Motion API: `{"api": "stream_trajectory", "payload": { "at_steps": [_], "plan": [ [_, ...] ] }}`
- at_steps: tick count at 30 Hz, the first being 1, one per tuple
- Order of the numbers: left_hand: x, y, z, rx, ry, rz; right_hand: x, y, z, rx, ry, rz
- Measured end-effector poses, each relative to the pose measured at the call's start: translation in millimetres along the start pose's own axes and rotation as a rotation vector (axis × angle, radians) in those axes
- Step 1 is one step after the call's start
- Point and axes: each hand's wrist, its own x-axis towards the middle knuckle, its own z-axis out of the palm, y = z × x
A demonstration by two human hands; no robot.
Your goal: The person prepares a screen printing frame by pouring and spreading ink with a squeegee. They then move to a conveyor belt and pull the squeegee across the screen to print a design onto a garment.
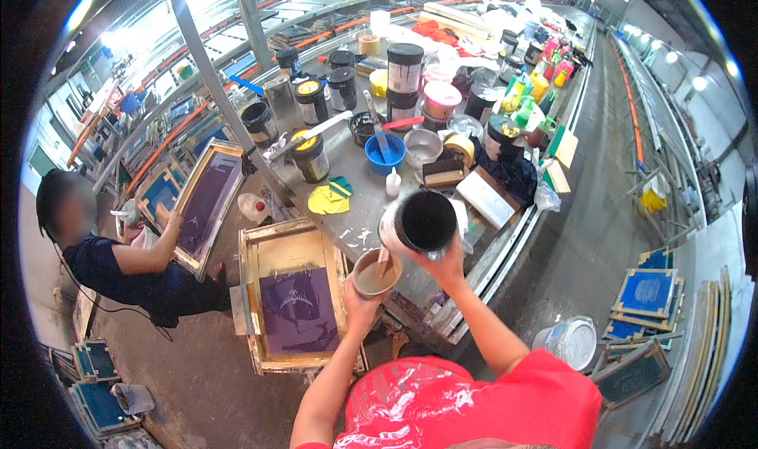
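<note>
My left hand (pixel 362 307) grips a small cup (pixel 367 286) of grayish-brown liquid, with a pale stick standing in it. Just to its upper right, my right hand (pixel 442 263) holds a larger white container (pixel 425 222) with a dark interior, over the near edge of the cluttered metal table (pixel 350 212). A small white squeeze bottle (pixel 392 182) stands beyond the container, near a blue bowl (pixel 384 159) with a scraper in it. Below and left of the cup lies a framed screen (pixel 294 299) with purple mesh and a pale design.
At the left, a person in dark clothes (pixel 118 252) holds another framed screen (pixel 208 200). A metal post (pixel 207 70) rises beside the table. Blue screens (pixel 643 291) and a white bucket (pixel 567 340) sit at the right. Many jars (pixel 404 66) crowd the table.
</note>
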Motion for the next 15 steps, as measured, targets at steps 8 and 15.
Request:
{"api": "stream_trajectory", "payload": {
  "at_steps": [8, 15],
  "plan": [
    [33.0, -3.0, 56.3, 0.304, -0.097, 0.087, -53.2, -44.8, -46.7, -0.104, -0.019, -0.134],
    [-37.7, -69.4, -55.8, -0.424, -0.31, -0.156, -131.6, -101.5, 11.9, 0.038, -0.368, 0.022]
  ]
}}
